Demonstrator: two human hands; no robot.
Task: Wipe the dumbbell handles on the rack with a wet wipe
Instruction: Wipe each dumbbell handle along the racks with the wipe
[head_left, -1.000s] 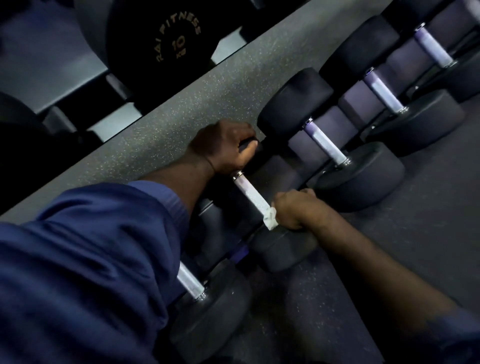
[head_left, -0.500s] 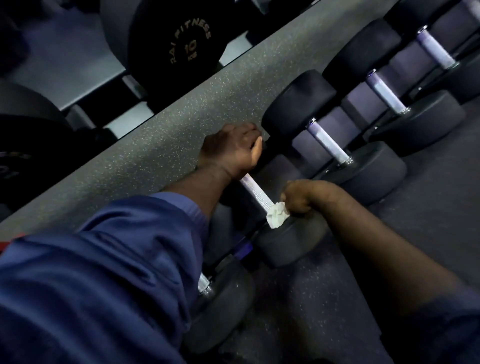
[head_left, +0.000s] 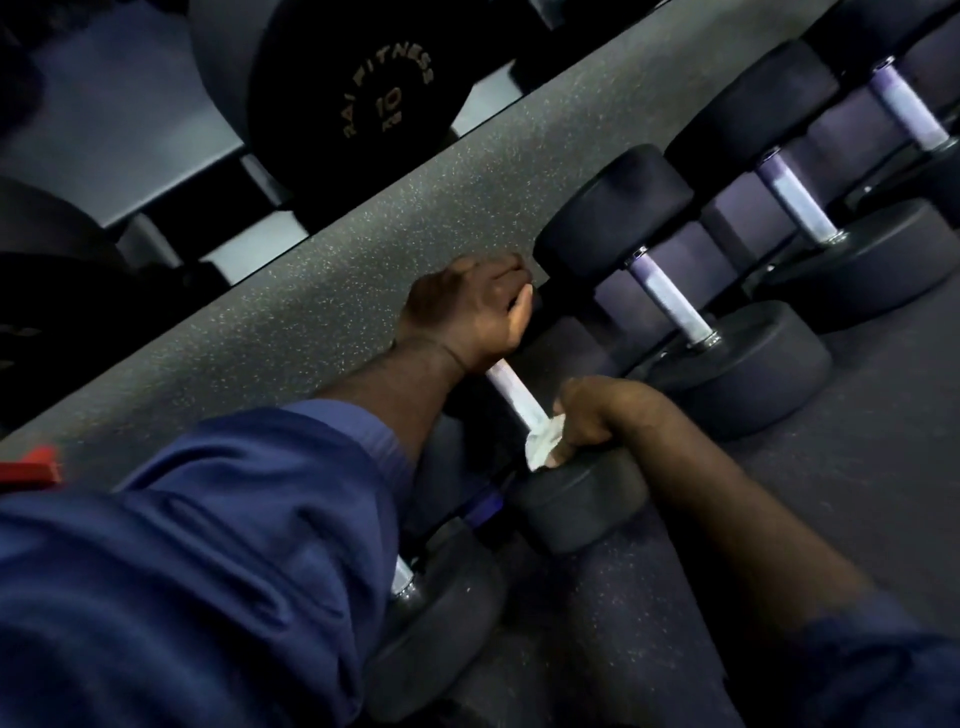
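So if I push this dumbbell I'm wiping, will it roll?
Probably: the dumbbell has round heads, so it could roll, though the left hand gripping its far end should steady it. Its thick heads suggest it's heavy.

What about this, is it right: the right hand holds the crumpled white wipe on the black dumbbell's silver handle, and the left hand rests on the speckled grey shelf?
Not quite. In the head view the left hand grips the far end of that same black dumbbell, not the speckled grey shelf. The right hand does hold the crumpled white wipe on the silver handle.
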